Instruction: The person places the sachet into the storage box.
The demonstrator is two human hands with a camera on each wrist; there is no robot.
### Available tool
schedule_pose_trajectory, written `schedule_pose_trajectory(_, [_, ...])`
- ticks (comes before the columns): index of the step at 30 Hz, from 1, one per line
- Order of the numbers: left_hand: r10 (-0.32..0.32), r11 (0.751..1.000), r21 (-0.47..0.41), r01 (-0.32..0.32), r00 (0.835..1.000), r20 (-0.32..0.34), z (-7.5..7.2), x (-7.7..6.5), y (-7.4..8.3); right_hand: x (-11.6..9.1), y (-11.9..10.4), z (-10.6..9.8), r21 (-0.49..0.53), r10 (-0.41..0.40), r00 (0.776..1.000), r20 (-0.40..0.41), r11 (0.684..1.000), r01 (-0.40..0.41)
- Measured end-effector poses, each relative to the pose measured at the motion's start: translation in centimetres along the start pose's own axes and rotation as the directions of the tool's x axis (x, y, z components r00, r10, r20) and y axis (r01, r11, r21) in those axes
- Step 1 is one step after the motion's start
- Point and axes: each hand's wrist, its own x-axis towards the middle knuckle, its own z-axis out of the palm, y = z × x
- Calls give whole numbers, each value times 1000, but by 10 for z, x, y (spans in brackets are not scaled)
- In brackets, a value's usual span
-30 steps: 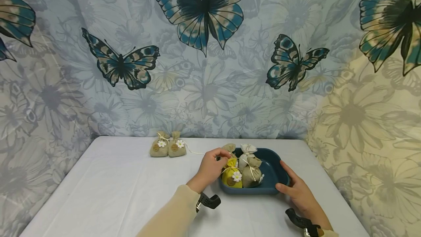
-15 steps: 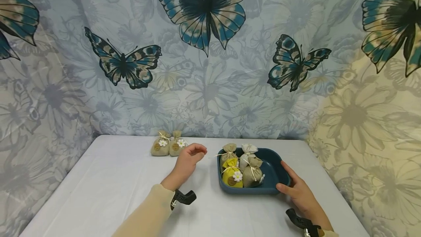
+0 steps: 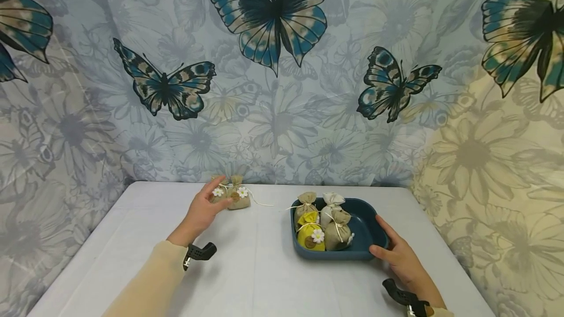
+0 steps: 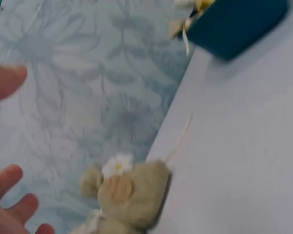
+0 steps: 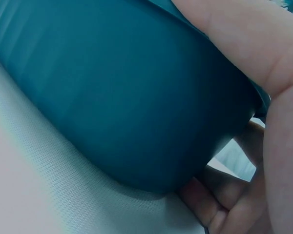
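Blue tray point(image 3: 335, 255) on the white desk point(image 3: 269, 283), held at its right end by the right hand point(image 3: 400, 254): thumb on the rim, other fingers against the end wall. Inside its left part: yellow bag point(image 3: 311, 234) at the front left, rear khaki bag point(image 3: 307, 199) behind it, front khaki bag point(image 3: 337, 237) to its right, white bag point(image 3: 327, 214) at the rear. Well left of the tray: left beige bag point(image 3: 218, 196) and right beige bag point(image 3: 239, 201), upright, side by side; cord point(image 3: 262, 204) trailing from the right one toward the tray. Also left of the tray: left hand point(image 3: 199, 214), wide, thumb apart from the fingers, partly covering the left beige bag; contact: cannot tell.
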Motion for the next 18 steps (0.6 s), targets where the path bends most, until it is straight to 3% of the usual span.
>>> schedule_pose_trajectory(5, [-61,996,62,60,998,0,-20,-1,-21,0,1,0,-21,-19,1000,-8,1000,18])
schedule_pose_trajectory(11, [-153,987,49,155,988,-36,-34,-2,-45,1,5,0,-14,-21,1000,-4,1000,21])
schedule_pose_trajectory(18, [-225,971,-76,226,974,20,-39,2,-55,1,3,0,-3,-25,1000,-9,1000,25])
